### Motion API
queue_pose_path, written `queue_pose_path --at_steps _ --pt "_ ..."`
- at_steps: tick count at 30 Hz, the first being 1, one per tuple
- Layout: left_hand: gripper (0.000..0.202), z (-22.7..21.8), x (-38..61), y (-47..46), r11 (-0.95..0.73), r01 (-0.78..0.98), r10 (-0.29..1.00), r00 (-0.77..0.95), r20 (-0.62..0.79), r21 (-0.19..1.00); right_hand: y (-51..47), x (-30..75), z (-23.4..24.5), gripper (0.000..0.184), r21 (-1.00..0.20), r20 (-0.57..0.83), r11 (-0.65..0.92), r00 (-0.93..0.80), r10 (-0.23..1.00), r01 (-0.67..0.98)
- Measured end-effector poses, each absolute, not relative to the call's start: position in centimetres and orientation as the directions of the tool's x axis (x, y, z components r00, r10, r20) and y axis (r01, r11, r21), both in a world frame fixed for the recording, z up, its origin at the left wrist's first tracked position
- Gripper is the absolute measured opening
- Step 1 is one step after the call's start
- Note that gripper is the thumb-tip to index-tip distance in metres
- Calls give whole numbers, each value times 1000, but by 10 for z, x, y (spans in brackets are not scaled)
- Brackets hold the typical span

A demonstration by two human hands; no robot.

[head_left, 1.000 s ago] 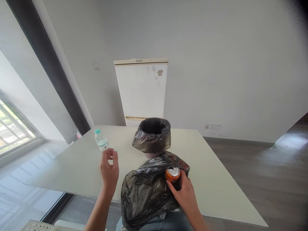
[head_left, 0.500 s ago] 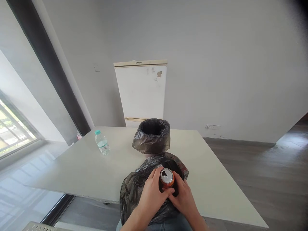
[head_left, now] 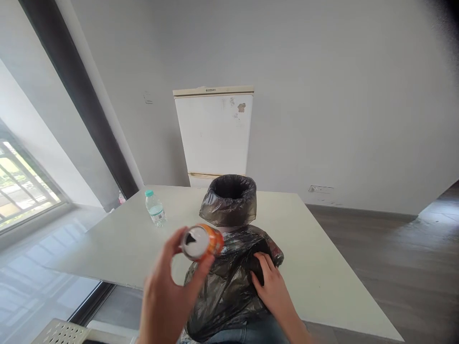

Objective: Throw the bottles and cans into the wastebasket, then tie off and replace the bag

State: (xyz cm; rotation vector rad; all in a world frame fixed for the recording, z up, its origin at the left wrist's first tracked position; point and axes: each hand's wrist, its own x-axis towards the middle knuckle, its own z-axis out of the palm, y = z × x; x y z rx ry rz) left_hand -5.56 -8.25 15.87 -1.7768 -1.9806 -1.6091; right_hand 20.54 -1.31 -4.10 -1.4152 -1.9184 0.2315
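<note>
Between the thumb and fingers of my left hand [head_left: 172,282] is an orange drink can [head_left: 214,240], tipped on its side with its opened silver top towards me. The can is in the air, left of the mouth of a filled black plastic bag [head_left: 218,291] at the table's near edge. My right hand [head_left: 270,282] rests at that bag's opening, fingers bent over its dark rim; what the bag contains is mostly hidden. Just beyond stands a bin lined with another black bag [head_left: 229,210], its mouth facing up.
A clear plastic bottle [head_left: 156,210] with a teal cap stands on the left of the pale table [head_left: 330,272]. Behind the table is a white fridge [head_left: 215,134] against the grey wall. A beige perforated seat [head_left: 59,332] shows at lower left.
My left hand has lifted the can out of the bag's mouth, up and to the left, tilting it. The right hand has let go of the can and stays at the bag's opening.
</note>
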Motion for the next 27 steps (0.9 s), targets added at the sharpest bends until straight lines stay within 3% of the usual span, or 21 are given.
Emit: queue_pose_path --at_steps 3,8,15,27 --pt "68 157 -97 -43 -67 723 600 -521 607 688 -13 207 -43 40 -532 445 371 -121 887 761" --pt "58 109 -172 36 103 569 625 -675 392 816 -11 208 -46 39 -531 435 363 -121 892 766" --pt "52 54 -197 102 106 585 682 -631 369 804 -11 205 -42 37 -521 425 342 -110 898 782" --pt "58 20 -197 139 92 572 729 -596 336 815 -12 206 -44 42 -520 433 346 -108 895 781"
